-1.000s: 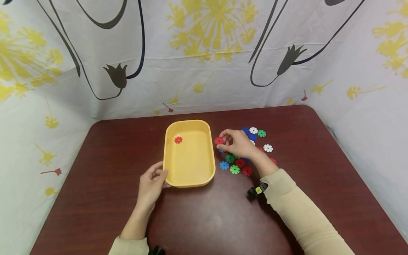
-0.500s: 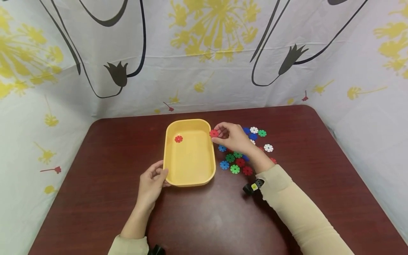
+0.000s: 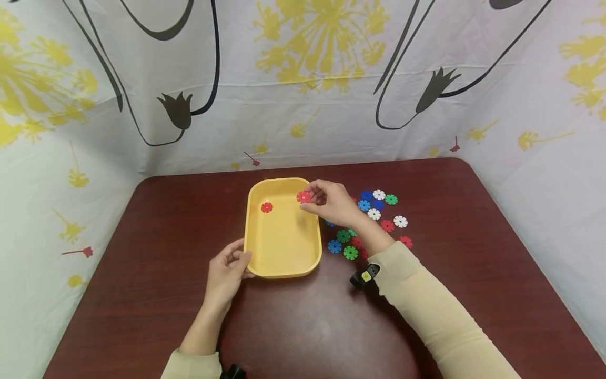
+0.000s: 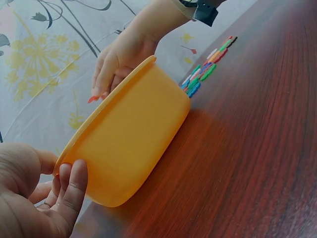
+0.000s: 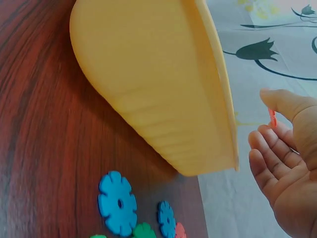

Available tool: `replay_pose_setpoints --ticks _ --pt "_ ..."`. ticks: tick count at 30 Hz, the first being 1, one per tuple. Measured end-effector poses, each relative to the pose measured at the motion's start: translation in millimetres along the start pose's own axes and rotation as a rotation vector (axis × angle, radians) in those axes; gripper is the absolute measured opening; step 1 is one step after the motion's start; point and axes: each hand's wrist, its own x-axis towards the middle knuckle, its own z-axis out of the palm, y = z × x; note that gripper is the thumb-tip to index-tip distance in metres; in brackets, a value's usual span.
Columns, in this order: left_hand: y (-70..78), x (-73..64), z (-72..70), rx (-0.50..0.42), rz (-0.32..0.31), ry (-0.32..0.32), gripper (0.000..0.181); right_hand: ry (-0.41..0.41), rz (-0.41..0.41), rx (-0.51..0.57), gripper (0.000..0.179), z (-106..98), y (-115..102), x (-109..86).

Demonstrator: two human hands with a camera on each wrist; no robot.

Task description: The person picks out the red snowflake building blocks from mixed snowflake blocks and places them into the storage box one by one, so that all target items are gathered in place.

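My right hand point(image 3: 332, 202) pinches a red notched disc point(image 3: 303, 197) between thumb and fingertips, over the far right part of a yellow tray point(image 3: 284, 275). In the right wrist view the red disc point(image 5: 272, 117) shows edge-on above the tray's rim. With thumb and fingers, my left hand point(image 3: 226, 271) grips the tray's near left corner; the left wrist view shows the thumb at the rim and fingers against the outer wall. Another red disc point(image 3: 267, 207) lies inside the tray on its floor.
Right of the tray, several notched discs lie loose on the dark red table point(image 3: 303, 326), among them a white disc point(image 3: 400, 221), a green disc point(image 3: 351, 252) and a blue disc point(image 3: 334, 246). A patterned cloth point(image 3: 284, 121) hangs behind the table.
My right hand has moved left with the red disc, from above the loose discs, across the tray's right rim, to over its inside. My left hand has stayed on the tray's corner.
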Motion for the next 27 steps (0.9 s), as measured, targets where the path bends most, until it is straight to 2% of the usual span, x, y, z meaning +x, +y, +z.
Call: replay_pose_setpoints --ticks 10,20,27 --pt "0.6 0.2 -1.1 0.014 0.011 -0.01 0.038 -0.049 -0.045 -0.006 0.034 17 -3 10.2" --pt "2.6 1.0 -1.7 0.025 0.009 -0.01 0.039 -0.07 -0.052 0.069 0.033 30 -8 20.3" --pt "2.2 1.8 -1.8 0.03 0.004 -0.005 0.04 -0.117 -0.059 0.021 0.032 40 -7 29.2"
